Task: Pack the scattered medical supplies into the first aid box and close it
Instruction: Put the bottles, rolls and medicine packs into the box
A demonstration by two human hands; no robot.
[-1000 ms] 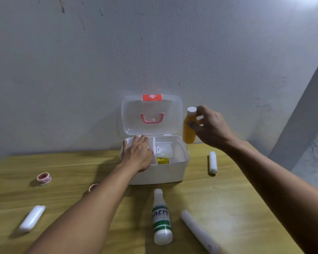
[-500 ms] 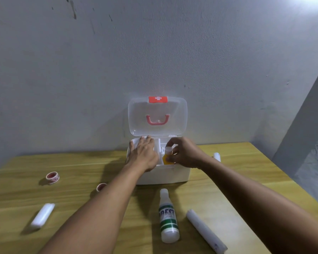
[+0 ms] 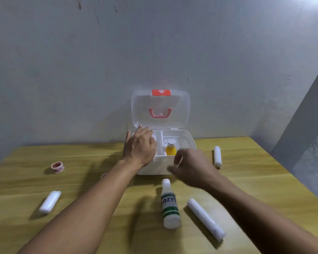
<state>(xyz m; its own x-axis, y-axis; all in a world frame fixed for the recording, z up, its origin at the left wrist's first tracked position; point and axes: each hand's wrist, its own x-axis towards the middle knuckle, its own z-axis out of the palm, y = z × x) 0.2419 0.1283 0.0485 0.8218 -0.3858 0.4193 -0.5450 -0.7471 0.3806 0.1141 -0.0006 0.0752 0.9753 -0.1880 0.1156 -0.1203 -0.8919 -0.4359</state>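
Resting flat on the near-left rim of the first aid box (image 3: pixel 184 142), the left hand (image 3: pixel 139 146) has its fingers spread and loose, clamped on nothing, seemingly steadying the box. Just to its right, inside the box, an orange bottle (image 3: pixel 170 148) with a white cap stands upright in a compartment. Nearer than that and lower, the right hand (image 3: pixel 192 166) hovers in front of the box's near wall, blurred, fingers loosely curled apart and holding nothing that can be made out. Directly below the right hand lies a white bottle (image 3: pixel 170 204) with green bands, on its side, cap pointing toward the box. To the right of that bottle lies a long white roll (image 3: pixel 206 219); farther right of the hand, beside the box, a short white roll (image 3: pixel 217 156). Well to the left of the left hand sit a red-and-white tape ring (image 3: pixel 57 167) and another white roll (image 3: pixel 50 202), all on the wooden table (image 3: pixel 17 180). Behind both hands the clear lid (image 3: pixel 161 109) stands open against the wall. Risks, as a judgement: the bottle and rolls are round and could roll off if nudged by a reaching forearm; the upright orange bottle may stand too tall and block the lid; a bump on the lid could drop it onto the hands.
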